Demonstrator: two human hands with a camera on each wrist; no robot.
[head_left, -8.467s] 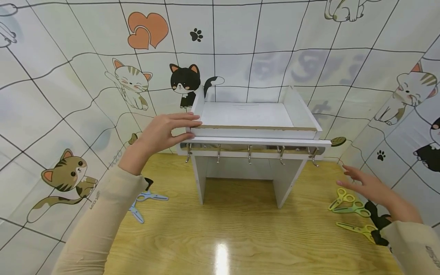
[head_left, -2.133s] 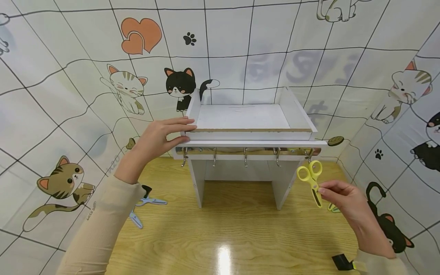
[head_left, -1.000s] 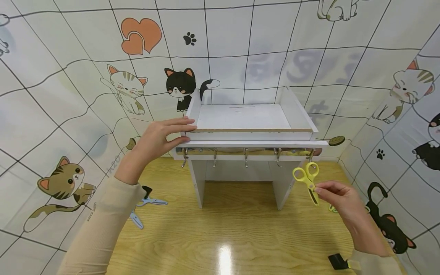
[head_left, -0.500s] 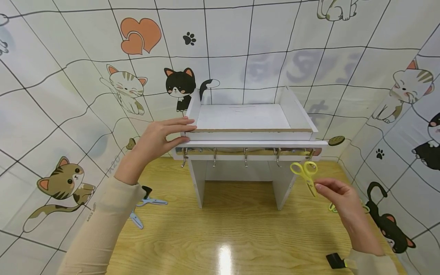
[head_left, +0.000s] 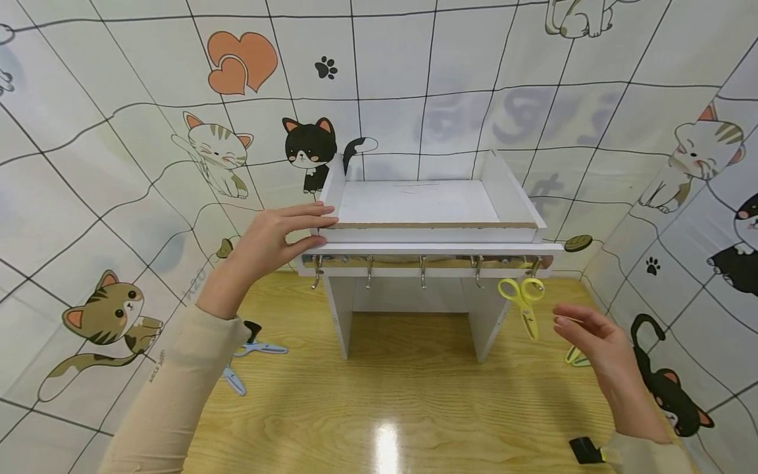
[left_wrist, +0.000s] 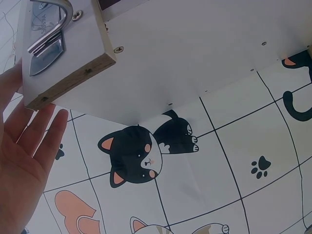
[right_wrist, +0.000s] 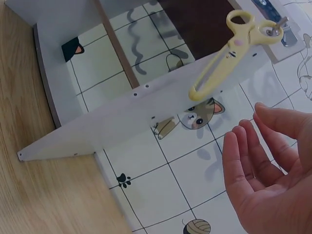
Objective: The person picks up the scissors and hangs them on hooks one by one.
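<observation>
By one handle loop, yellow scissors (head_left: 526, 309) hang from the rightmost metal hook (head_left: 535, 264) of a white shelf unit (head_left: 426, 249); the right wrist view shows the hook through the loop. My right hand (head_left: 598, 342) is just right of the scissors, apart from them, its fingers loosely bent around nothing. My left hand (head_left: 278, 243) rests against the unit's left front corner, fingers straight over the edge and thumb lower on the front. In the left wrist view, the fingertips (left_wrist: 58, 122) show past the board's end, near a hook (left_wrist: 51, 29).
Blue scissors (head_left: 260, 347) lie on the wooden table (head_left: 408, 395) at left. Partly hidden behind my right hand are more yellow-green scissors (head_left: 574, 357). A black piece (head_left: 585, 451) shows beside the right cuff. Cat-patterned sheeting (head_left: 462, 66) surrounds the table.
The yellow scissors, taken from the right-hand group, were brought to the rightmost hook. My right hand has let go and drawn back rightward. The left hand stays on the unit's corner.
</observation>
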